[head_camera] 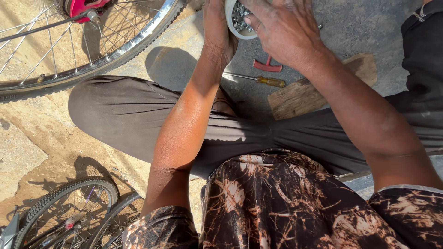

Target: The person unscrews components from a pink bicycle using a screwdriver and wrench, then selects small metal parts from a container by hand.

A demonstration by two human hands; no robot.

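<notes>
Patterned brown-and-cream fabric of the shirt [277, 203] lay nearest the camera, with dark trousers [138, 115] stretched over the bent knee just beyond it. Both bare forearms ran up and away from there toward the top edge of the view. The left hand [218, 32] was closed around the near side of a small round white container [234, 22], cupping it from the left and below, its open mouth tilted toward the right hand. The right hand [284, 30] lay just beside it on the right, fingers bent with the tips at the container's rim, over the small shiny metal parts [240, 18] heaped inside; whether it pinched one of them could not be told. The container therefore sat between the two hands, touching both, the left bearing it.

Below the right hand, on the grey concrete ground [360, 23], lay a screwdriver with a yellow handle [265, 81], its long axis running left to right, and a red T-shaped tool [267, 67] close above it. A rough wooden block [314, 90] rested just to their right. Farther left of the left hand stood a spoked bicycle wheel [92, 50] with a knobbly tyre.
</notes>
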